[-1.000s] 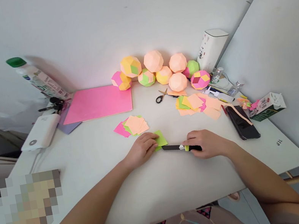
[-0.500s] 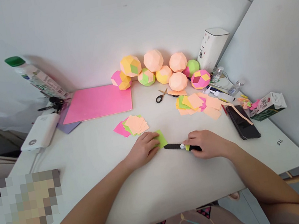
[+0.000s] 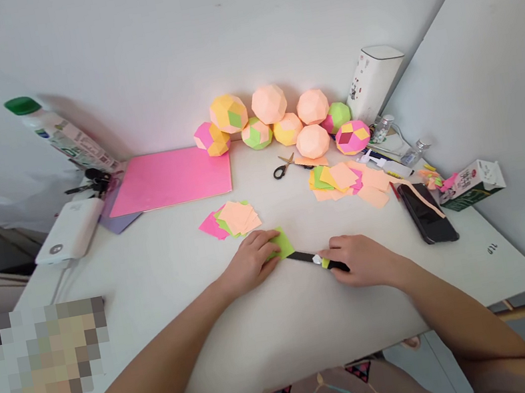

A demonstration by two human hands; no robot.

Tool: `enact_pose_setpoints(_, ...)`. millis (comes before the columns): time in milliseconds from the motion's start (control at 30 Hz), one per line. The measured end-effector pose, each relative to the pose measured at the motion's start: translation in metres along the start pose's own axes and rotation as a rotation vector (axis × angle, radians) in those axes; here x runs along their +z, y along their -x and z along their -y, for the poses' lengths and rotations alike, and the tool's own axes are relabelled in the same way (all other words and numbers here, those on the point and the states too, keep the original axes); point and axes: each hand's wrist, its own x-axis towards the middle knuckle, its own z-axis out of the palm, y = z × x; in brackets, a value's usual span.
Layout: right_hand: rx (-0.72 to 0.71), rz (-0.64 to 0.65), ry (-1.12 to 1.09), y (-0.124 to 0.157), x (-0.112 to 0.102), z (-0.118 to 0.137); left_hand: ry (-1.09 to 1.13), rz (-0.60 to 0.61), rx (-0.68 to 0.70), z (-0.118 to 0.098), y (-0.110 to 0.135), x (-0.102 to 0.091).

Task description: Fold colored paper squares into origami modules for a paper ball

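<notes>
Closest to the viewer, two bare forearms reach forward over a plain white table (image 3: 267,338).

The left hand (image 3: 248,263) lies palm-down with its fingers bent. It presses a lime-green square of paper (image 3: 283,244) flat on the tabletop rather than gripping it. The paper sits near the middle of the table, partly under those fingers.

Just to the right, the right hand (image 3: 359,259) is clenched around the rear of a black-handled craft knife (image 3: 310,258) with a small green slider. The knife lies low and points left, and its front end reaches the paper's lower right edge. The view is too small to tell whether a blade is touching the paper.

Beyond the left hand lies a fanned stack of peach, pink and green paper squares (image 3: 233,218). A looser heap of similar coloured squares (image 3: 345,180) lies further right, with a dark smartphone (image 3: 427,213) and a tipped white drink carton (image 3: 471,185) beside it.

Further back are small black-handled scissors (image 3: 284,167), a large pink sheet (image 3: 171,179) and a white power bank (image 3: 70,230) at the left edge.

Against the wall is a cluster of faceted paper balls (image 3: 274,120) in peach, yellow, green and pink. A leaning bottle with a green cap (image 3: 62,137) stands to their left and a white rounded container (image 3: 375,85) to their right.
</notes>
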Motion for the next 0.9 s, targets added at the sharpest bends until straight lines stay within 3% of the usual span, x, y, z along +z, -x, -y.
enact_pose_setpoints(900,0.121,-0.021,0.116,-0.010,0.003,0.006,0.009,0.025,-0.022,-0.003,-0.002,-0.002)
